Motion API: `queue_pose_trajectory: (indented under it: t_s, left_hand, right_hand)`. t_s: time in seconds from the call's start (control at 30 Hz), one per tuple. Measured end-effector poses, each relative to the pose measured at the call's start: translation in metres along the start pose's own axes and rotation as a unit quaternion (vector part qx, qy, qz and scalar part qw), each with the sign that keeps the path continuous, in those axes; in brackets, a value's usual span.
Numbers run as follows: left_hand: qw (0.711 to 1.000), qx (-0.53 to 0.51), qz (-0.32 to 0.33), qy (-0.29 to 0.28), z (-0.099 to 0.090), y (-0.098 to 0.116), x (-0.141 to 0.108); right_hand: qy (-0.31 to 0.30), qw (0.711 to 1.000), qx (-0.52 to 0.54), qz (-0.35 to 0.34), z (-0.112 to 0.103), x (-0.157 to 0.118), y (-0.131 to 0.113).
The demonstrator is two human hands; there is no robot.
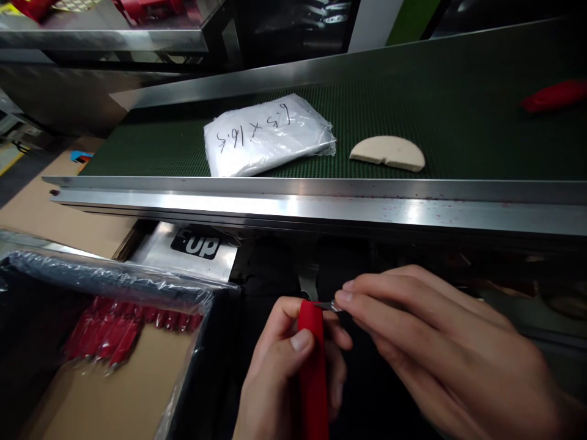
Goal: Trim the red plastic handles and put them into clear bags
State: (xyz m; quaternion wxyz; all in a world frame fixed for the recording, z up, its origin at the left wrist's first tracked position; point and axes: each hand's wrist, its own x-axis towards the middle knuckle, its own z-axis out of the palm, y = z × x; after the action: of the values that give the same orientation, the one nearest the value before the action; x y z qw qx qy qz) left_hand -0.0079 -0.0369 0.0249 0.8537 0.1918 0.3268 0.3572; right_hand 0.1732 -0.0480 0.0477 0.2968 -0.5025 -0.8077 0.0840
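In front of my lap, my left hand (284, 360) is closed around a long, narrow red piece (312, 366), held roughly upright with the thumb on its face. The lower end of this piece runs out of the picture. My right hand (440, 348) pinches a small pointed metal blade (329, 305) between thumb and fingers. The blade's tip meets the top end of the red piece at its right edge. Most of the blade's back part is hidden by my right fingertips.
Across the front runs a green conveyor belt (458, 122) with a metal edge rail (321, 205). On it lie a white plastic packet (270, 137), a beige half-round pad (389, 153) and a red piece (554, 96). A plastic-lined bin (110, 272) at lower left holds several wrapped red pieces (107, 330).
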Motion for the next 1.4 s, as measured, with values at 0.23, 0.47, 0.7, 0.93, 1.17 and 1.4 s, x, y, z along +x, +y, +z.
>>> queue_pose_trajectory:
  t_s: [0.23, 0.47, 0.7, 0.93, 1.17, 1.4]
  left_hand:
    - [1.0, 0.01, -0.007, 0.015, 0.0, 0.0, 0.0]
    - [0.999, -0.003, -0.022, 0.037, 0.0, 0.0, -0.002]
    - [0.996, -0.015, -0.047, 0.068, 0.001, 0.003, -0.001]
    - [0.998, -0.004, -0.033, 0.055, -0.001, 0.004, 0.003]
    - [0.998, 0.009, 0.005, 0.064, -0.002, 0.008, 0.01]
    - [0.998, 0.014, 0.01, 0.065, 0.0, 0.014, 0.01]
  right_hand:
    - [-0.009, 1.0, -0.007, -0.007, 0.0, 0.0, 0.002]
    - [-0.011, 1.0, -0.018, -0.014, 0.004, -0.003, 0.001]
    - [-0.022, 1.0, -0.012, -0.015, 0.008, -0.006, -0.008]
    - [-0.032, 0.999, -0.022, -0.013, 0.008, -0.009, -0.018]
    - [-0.049, 0.997, -0.034, -0.052, 0.01, -0.018, -0.025]
    - [-0.038, 0.997, -0.038, -0.059, 0.017, -0.029, -0.035]
